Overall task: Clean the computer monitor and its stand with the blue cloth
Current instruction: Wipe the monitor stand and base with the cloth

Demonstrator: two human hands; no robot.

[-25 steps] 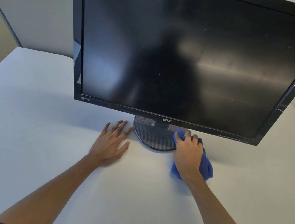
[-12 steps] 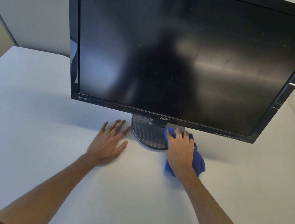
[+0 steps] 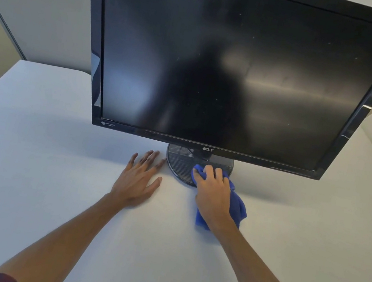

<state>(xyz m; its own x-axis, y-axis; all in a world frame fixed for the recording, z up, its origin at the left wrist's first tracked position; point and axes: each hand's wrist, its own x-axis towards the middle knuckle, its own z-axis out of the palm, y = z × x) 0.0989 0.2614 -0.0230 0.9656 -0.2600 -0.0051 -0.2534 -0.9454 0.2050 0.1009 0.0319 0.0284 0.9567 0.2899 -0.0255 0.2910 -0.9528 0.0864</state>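
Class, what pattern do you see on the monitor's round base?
Fine parallel ridges on a dark grey base, clearest in the head view.

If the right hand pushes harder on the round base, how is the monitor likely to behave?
The monitor looks top-heavy: a wide panel over a small round base, so it would probably rock or tip. The table looks smooth, so it may slide. The left hand rests flat beside it, not bracing.

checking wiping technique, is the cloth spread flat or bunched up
Bunched. The cloth is crumpled under the right hand, whose fingers curl round it on the stand.
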